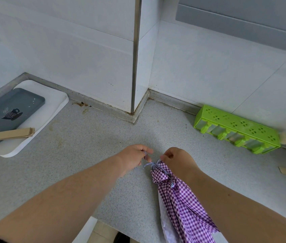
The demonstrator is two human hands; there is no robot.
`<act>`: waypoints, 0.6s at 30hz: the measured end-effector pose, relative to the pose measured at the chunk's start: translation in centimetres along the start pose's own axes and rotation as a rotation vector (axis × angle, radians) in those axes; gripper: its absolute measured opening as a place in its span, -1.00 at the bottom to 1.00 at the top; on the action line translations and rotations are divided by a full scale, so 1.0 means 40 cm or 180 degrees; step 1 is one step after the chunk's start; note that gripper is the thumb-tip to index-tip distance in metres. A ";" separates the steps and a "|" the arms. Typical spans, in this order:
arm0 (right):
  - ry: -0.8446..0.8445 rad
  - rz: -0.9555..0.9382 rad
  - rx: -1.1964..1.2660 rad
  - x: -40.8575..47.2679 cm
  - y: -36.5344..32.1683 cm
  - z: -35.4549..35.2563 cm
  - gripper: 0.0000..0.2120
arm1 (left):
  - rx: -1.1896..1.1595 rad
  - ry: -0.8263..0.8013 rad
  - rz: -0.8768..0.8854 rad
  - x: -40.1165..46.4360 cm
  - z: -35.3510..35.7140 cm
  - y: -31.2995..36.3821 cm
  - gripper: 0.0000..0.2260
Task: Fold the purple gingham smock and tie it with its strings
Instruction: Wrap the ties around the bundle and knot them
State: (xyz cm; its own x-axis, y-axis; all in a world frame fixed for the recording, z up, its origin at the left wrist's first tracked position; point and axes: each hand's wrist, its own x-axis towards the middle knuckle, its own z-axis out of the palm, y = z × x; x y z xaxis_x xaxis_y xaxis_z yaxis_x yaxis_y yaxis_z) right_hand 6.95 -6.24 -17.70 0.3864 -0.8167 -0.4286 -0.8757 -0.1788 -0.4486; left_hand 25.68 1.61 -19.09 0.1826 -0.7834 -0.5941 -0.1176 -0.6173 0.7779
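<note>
Green rack beyond right hand; one tray far left. Both hands, left included, pinch strings atop smock.

The only readable lettering sits on the dark grey tray at the far left of the surface, which rests on a white board. Printed on the tray's flat bottom is a dark cup-shaped emblem carrying the words "GOOD TIMES" in pale capitals, set on two lines and tilted with the tray. Above the cup runs a small pale cursive word, too faint and small to make out. The green rack against the wall bears only cut-out clover-like holes, no letters or numbers. No other text, brand or number can be read.
</note>
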 end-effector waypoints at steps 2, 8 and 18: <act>0.0155 0.0060 0.0406 0.007 -0.015 -0.003 -0.87 | 0.0069 -0.0073 0.0039 0.003 -0.004 0.000 -0.70; 0.0196 -0.0092 0.0802 0.028 -0.075 -0.001 -0.90 | 0.0234 -0.0235 0.0055 0.015 -0.007 -0.013 -0.71; 0.0152 -0.0788 0.0302 0.025 -0.117 0.015 -0.93 | 0.0648 -0.0369 0.0068 0.007 -0.014 -0.020 -0.79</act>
State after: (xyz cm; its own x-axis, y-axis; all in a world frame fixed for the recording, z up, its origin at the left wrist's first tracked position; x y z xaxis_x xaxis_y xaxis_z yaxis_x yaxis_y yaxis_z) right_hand 11.59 -5.89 -16.50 0.5692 -0.7799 -0.2601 -0.7243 -0.3260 -0.6075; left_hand 26.37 1.93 -19.78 0.0660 -0.7923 -0.6065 -0.3168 -0.5931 0.7402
